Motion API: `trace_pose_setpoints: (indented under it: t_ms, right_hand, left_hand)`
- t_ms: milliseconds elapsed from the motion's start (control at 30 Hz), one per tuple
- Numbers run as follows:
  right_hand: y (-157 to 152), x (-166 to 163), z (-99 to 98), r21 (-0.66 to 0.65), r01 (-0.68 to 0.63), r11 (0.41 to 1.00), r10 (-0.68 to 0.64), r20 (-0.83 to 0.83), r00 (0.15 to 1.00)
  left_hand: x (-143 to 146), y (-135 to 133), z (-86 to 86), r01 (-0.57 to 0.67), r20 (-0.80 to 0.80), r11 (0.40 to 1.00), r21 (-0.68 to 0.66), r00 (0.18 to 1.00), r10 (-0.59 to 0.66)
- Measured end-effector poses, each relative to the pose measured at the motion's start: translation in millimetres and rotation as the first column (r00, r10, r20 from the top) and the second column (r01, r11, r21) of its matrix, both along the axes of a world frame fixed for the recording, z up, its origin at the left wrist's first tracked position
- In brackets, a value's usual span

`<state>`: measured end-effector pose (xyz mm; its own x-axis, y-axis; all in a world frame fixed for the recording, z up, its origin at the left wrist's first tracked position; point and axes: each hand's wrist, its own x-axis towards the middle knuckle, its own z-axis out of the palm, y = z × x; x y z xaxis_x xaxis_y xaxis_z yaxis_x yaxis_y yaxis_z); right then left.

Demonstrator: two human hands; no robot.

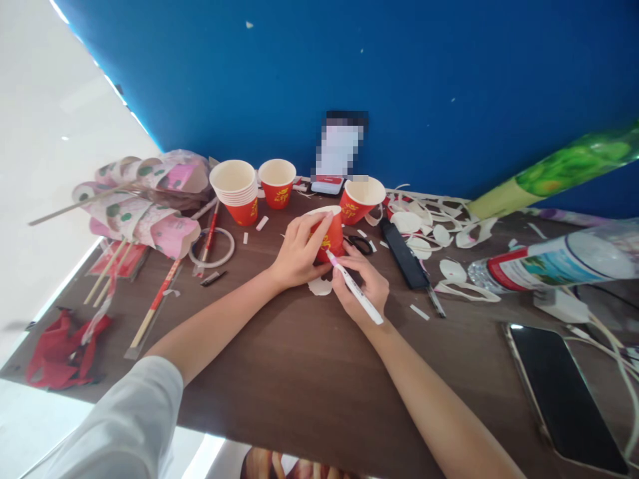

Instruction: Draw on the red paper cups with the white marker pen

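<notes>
Blue wall [399, 66], brown wooden table [299, 379], pale floor [44, 133]

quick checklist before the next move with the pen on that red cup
1. Left hand grips the red paper cup: ok.
2. Right hand holds the white pen: ok.
3. Pen tip meets the cup's side: ok.
4. Cup's base resting on the table: cannot tell, the hands hide it.
5. Scissors clear of the right hand: not ok, they lie close behind its fingers.
</notes>
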<state>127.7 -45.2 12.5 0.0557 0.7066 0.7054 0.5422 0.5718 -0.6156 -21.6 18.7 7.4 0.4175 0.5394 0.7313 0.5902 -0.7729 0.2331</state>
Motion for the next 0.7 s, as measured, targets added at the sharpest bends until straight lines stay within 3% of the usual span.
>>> trace_pose_setpoints:
  t_ms: [300, 700]
  right_hand:
    - [1.6, -0.5, -3.9, 0.008, 0.03, 1.0, -0.03, 0.004, 1.0]
    - [0.9, -0.4, -6.8, -0.033, 0.023, 0.999, -0.027, -0.135, 0.991]
  left_hand:
    - [0.8, -0.6, 0.1, -0.002, -0.013, 0.999, 0.034, 1.0, 0.003]
    - [0.7, -0.9, 2.6, 0.02, 0.018, 0.999, 0.038, 1.0, -0.021]
